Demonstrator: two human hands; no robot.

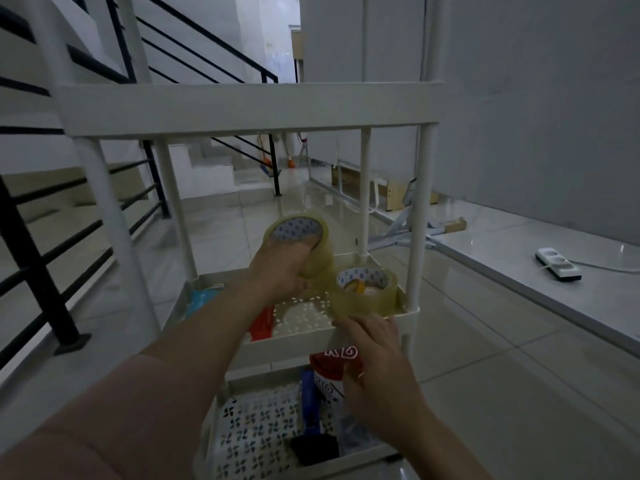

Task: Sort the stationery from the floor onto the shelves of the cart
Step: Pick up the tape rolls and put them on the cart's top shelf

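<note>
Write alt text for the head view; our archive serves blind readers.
A person's left hand and right hand each hold a clear tape roll over the middle shelf of a white cart.

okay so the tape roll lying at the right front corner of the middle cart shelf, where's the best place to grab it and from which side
Probably from above. The clear tape roll lies flat in the corner of the middle shelf, hole up, with the shelf rim and a post close on its right. Hooking fingers into the core and pinching the wall, as the left hand does with the other roll, looks easiest. The right hand is already near.
</note>
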